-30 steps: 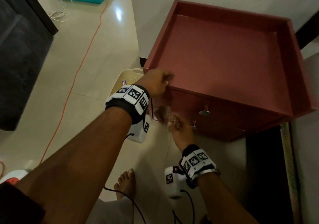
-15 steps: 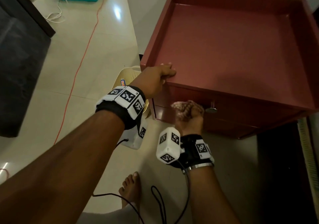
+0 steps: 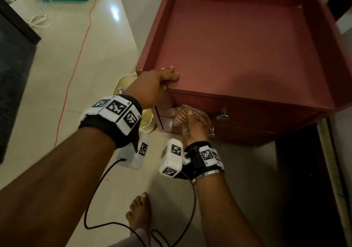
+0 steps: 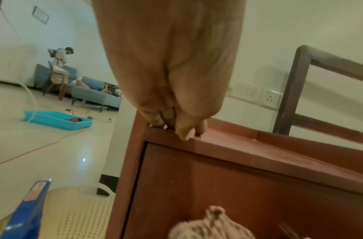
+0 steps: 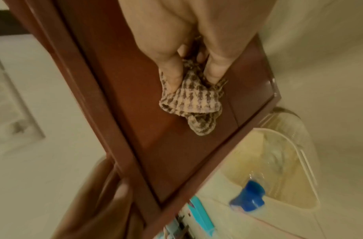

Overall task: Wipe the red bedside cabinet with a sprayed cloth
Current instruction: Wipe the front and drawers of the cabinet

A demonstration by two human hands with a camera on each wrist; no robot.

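Higher now than before, checked cloth [image 3: 190, 114] bunched in right grip [image 3: 194, 126], against red cabinet [image 3: 247, 56].

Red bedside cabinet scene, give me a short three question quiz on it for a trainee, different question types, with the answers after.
1. True or false: the left hand holds the crumpled checked brown and cream cloth.
2. Multiple choice: the right hand presses that cloth against which part of the red wooden bedside cabinet? A) the recessed top, B) the drawer front, C) the back rail.
3. Fill in: beside the cabinet on the floor stands a cream perforated plastic basket holding a clear bottle with a ____ cap.

Key
1. False: the left hand grips the cabinet's front left top corner.
2. B
3. blue
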